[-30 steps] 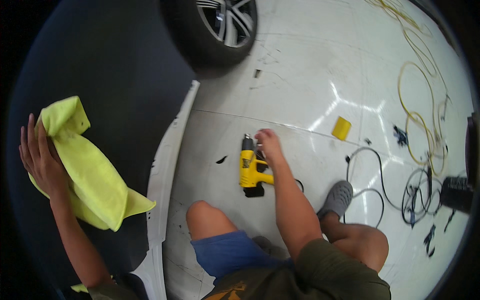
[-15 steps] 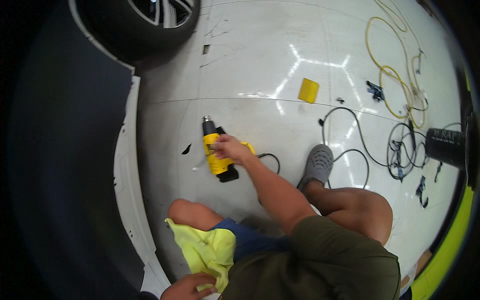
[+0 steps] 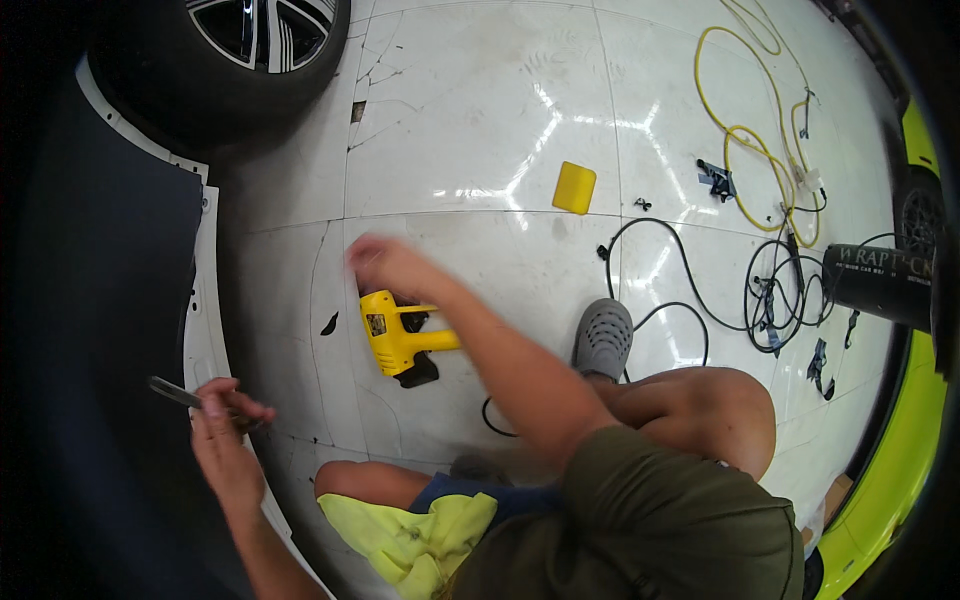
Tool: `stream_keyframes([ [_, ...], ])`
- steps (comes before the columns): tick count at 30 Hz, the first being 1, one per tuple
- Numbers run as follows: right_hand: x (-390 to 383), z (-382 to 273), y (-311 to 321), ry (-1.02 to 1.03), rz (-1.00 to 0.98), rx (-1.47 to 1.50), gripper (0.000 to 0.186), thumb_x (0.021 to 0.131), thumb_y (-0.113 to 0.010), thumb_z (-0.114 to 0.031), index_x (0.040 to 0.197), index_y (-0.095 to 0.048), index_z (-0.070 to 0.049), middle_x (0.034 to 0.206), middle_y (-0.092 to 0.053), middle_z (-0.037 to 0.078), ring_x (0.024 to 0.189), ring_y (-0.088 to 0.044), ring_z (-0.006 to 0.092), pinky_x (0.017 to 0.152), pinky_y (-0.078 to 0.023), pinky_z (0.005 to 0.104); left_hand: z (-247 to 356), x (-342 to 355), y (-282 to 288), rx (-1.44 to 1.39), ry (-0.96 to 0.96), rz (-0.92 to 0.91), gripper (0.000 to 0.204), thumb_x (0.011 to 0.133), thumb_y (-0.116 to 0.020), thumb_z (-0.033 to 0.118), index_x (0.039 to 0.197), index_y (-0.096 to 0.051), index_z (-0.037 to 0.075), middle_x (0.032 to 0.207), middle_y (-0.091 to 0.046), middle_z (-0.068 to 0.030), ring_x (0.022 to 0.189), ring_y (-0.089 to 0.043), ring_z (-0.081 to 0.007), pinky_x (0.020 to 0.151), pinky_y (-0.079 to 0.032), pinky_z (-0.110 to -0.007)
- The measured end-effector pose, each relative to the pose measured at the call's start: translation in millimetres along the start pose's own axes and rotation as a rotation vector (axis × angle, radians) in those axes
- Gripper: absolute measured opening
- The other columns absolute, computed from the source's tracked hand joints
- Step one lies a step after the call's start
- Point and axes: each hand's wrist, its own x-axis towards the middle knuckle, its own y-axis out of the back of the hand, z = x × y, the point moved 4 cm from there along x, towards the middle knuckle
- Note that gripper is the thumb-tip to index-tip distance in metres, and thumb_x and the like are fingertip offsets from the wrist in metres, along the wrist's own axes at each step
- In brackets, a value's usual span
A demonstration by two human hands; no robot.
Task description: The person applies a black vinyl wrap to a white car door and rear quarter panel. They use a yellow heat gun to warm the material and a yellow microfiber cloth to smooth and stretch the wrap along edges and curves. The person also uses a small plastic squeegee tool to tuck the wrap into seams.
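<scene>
My left hand is closed on a thin grey tool beside the dark car panel with its white flanged edge. Motion blurs my right hand, which is just above the yellow-and-black heat gun lying on the tiled floor; the gun's nozzle end is hidden by it, and I cannot tell what, if anything, its fingers hold. A yellow-green microfiber cloth is draped over my left thigh.
A wheel stands at upper left. A yellow pad, yellow hose, tangled black cables and a black cylinder occupy the right, beside a lime-green car. My grey clog is mid-right.
My left hand moved the cloth from the panel to my thigh, then rose to the panel's edge with the grey tool. My right hand moved across the heat gun to above its nozzle.
</scene>
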Motion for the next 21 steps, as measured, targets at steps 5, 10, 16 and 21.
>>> stream_keyframes([
  [5,8.2,36.4,142.0,0.092,0.811,0.483,0.021,0.088,-0.057,-0.015,0.107,-0.050,-0.008,0.085,-0.054,0.004,0.067,-0.051,0.0116,0.056,-0.044,0.0247,36.3,8.7,48.9,0.329,0.071,0.093,0.036,0.103,-0.040,0.026,0.128,-0.052,0.004,0.062,-0.037,0.0072,0.050,-0.033,-0.0010,0.045,-0.027,-0.019],
  [10,38.0,-1.1,9.5,-0.004,0.179,0.589,0.025,0.089,-0.057,-0.025,0.108,-0.056,-0.009,0.095,-0.059,0.004,0.078,-0.056,0.0148,0.073,-0.048,0.0297,56.6,26.8,29.1,0.402,0.106,0.092,0.051,0.100,-0.042,0.020,0.148,-0.029,0.013,0.068,-0.043,0.0036,0.054,-0.040,-0.0031,0.047,-0.036,-0.019],
  [16,-2.4,-88.9,-168.0,0.019,-0.666,0.674,0.029,0.100,-0.044,-0.025,0.092,-0.059,0.000,0.073,-0.059,0.007,0.060,-0.056,0.0162,0.057,-0.049,0.0321,36.5,62.5,-15.2,0.663,0.221,-0.053,0.063,0.098,-0.040,0.005,0.152,-0.009,0.014,0.085,-0.059,-0.0082,0.063,-0.054,-0.0116,0.058,-0.048,-0.028],
  [21,45.5,-72.6,-162.5,-0.076,-0.256,0.904,0.026,0.100,-0.043,-0.025,0.100,-0.056,-0.002,0.074,-0.056,0.005,0.059,-0.053,0.0142,0.052,-0.047,0.0309,27.9,101.4,-5.7,1.020,-0.046,-0.109,0.062,0.092,-0.054,0.010,0.147,-0.026,0.005,0.093,-0.064,-0.0166,0.077,-0.062,-0.0246,0.072,-0.050,-0.034],
])
